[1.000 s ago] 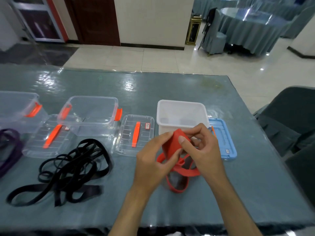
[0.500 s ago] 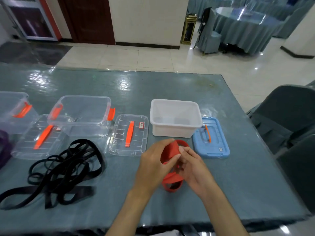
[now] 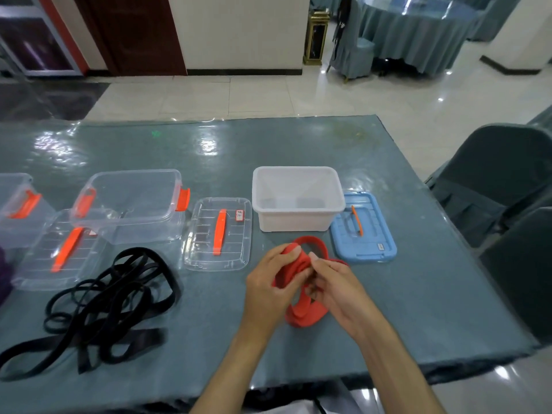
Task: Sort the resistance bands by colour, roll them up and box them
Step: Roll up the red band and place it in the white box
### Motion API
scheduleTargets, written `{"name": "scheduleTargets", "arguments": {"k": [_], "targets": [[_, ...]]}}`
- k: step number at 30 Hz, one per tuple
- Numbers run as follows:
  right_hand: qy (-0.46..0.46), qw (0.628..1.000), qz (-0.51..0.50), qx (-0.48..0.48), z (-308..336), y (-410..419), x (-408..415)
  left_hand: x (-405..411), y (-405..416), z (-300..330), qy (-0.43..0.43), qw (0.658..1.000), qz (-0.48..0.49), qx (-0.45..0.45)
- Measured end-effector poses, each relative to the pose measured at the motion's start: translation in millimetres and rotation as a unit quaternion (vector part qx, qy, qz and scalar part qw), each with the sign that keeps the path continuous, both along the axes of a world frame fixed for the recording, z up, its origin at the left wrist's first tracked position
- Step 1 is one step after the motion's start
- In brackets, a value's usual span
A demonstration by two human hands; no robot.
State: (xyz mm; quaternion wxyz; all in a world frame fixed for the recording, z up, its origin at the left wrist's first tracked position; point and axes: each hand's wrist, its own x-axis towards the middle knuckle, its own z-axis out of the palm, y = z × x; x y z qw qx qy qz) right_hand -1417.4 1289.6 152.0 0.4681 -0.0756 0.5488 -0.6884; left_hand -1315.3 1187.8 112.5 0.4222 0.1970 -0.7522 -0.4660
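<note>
Rolling: the red band [image 3: 301, 294] is being wound between both hands, just above the table [image 3: 418, 294] and in front of the white box [image 3: 297, 198].
Band state: partly coiled at the top where the fingers meet; loose loops hang below and one loop stands up behind the hands.
Left hand [image 3: 268, 282]: fingers curled round the coiled part, thumb on top, pinching it.
Right hand [image 3: 334, 285]: fingers curled in against the band from the other side, gripping it.
Handling: it looks soft, light and springy, likely grippy rubber; a slack coil would probably unwind, so hold is best taken on the flat width of the roll, thumb pressing the free end down.
White box: open, nothing seen inside, its blue lid [image 3: 363, 228] lying just beside it on the right.
Clear lid [image 3: 218, 234]: flat on the table, left of the white box.
Clear box [image 3: 128, 201]: open, further left, resting partly on another clear lid.
Black bands [image 3: 113, 297]: a tangled pile well left of the hands, not yet rolled.
</note>
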Motion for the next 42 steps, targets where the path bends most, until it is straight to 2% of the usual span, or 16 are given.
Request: {"name": "scheduleTargets", "arguments": {"k": [3, 5, 10, 14, 18, 19, 22, 26, 29, 31, 34, 36, 42], "targets": [[0.056, 0.998, -0.003, 0.010, 0, 0, 0, -1, 0, 7, 0.018, 0.991, -0.021, 0.129], [0.117, 0.993, -0.018, -0.001, 3, 0, -2, -1, -3, 14, 0.019, 0.982, -0.050, 0.179], [0.253, 0.964, -0.005, -0.080, 16, 6, -15, 5, -13, 33, -0.015, 0.986, -0.094, 0.136], [0.251, 0.962, -0.030, -0.102, 21, 6, -19, 4, -13, 45, -0.019, 0.985, -0.114, 0.125], [0.274, 0.949, -0.071, -0.136, 27, -5, -14, -5, -8, 54, 0.063, 0.968, -0.042, 0.240], [0.271, 0.948, -0.080, -0.144, 30, -7, -12, -6, -8, 55, 0.076, 0.966, -0.029, 0.244], [0.226, 0.954, -0.103, -0.168, 40, -12, -6, -6, -8, 61, 0.093, 0.965, -0.019, 0.244], [0.171, 0.956, -0.103, -0.217, 55, -22, 4, -7, -12, 87, 0.160, 0.961, -0.018, 0.225], [0.169, 0.945, -0.079, -0.268, 62, -32, 9, -10, -14, 103, 0.185, 0.963, 0.002, 0.197], [0.204, 0.942, -0.076, -0.255, 66, -35, 3, -10, -15, 106, 0.183, 0.965, 0.001, 0.188], [0.258, 0.944, -0.094, -0.181, 70, -32, -17, -7, -22, 102, 0.149, 0.976, -0.019, 0.161], [0.275, 0.946, -0.071, -0.159, 68, -30, -27, -6, -28, 98, 0.125, 0.983, -0.032, 0.134], [0.264, 0.950, -0.021, -0.165, 63, -34, -35, -23, -31, 91, 0.096, 0.988, -0.034, 0.114]]}}
